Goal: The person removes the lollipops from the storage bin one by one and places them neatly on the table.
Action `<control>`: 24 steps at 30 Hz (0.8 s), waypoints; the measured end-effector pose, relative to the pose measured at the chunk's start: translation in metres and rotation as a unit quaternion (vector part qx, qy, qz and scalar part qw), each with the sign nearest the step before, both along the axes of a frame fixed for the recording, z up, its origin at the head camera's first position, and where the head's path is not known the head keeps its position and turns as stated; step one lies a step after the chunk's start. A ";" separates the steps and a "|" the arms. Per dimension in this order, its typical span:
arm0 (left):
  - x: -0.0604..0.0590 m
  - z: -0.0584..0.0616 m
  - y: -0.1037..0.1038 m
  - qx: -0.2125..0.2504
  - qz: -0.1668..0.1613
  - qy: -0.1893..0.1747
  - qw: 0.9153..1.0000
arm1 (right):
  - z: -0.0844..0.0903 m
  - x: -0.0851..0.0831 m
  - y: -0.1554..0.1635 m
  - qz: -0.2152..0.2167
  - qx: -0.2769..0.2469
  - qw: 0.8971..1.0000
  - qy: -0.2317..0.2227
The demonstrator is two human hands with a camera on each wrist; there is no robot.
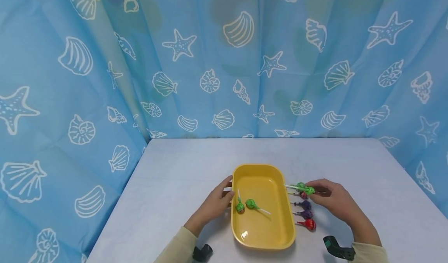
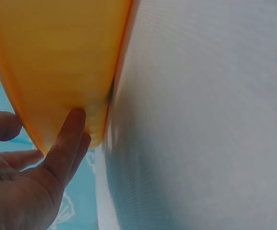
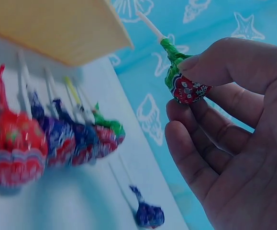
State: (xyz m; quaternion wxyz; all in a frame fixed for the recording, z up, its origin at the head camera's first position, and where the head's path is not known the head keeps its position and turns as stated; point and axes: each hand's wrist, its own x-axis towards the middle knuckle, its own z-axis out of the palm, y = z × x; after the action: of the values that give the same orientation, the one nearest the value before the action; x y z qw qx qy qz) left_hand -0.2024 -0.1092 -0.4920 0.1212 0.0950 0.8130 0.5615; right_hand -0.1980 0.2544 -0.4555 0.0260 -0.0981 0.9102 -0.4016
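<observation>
1. Two green lollipops (image 1: 245, 205) lying inside the yellow tray (image 1: 276, 232), one near the left wall, the other just beside it with its stick pointing right.
2. Resting against the tray's left outer wall: the left hand (image 1: 217, 200), fingers straight, fingertips (image 2: 73, 120) touching the wall, grip relaxed and holding nothing.
3. Pinching a green-wrapped lollipop (image 3: 183, 81) between thumb and fingers: the right hand (image 1: 330, 199), grip clamped on the candy head, stick pointing toward the tray's right rim.
4. Hovering just above the bench (image 1: 175, 185), right of the tray and close to its rim: that held lollipop (image 1: 303, 188).
5. Lying in a row on the bench below the held one, sticks pointing toward the tray: a pink lollipop (image 1: 303, 195), two purple lollipops (image 1: 305, 209) and a red lollipop (image 1: 309, 224).
6. Lying apart from the row in the right wrist view: one more blue-purple lollipop (image 3: 149, 214), blurred.
7. Hanging behind and around the bench: a blue curtain (image 1: 105, 60) printed with shells and starfish.
</observation>
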 end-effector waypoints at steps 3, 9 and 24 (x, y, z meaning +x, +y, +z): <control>0.001 0.001 0.000 0.003 0.001 -0.003 1.000 | -0.004 0.002 0.005 -0.014 0.018 1.000 -0.004; 0.003 0.000 0.000 0.003 0.001 -0.004 1.000 | -0.010 0.006 0.012 -0.026 0.029 0.999 -0.015; 0.001 0.002 0.002 -0.004 0.008 -0.002 1.000 | -0.028 0.004 0.046 -0.059 0.028 0.997 -0.052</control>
State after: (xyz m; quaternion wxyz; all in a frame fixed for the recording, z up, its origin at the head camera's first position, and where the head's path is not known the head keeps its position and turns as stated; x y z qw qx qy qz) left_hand -0.2010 -0.1074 -0.4900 0.1191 0.0869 0.8155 0.5596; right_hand -0.1939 0.3009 -0.4831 0.0519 -0.0226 0.9227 -0.3813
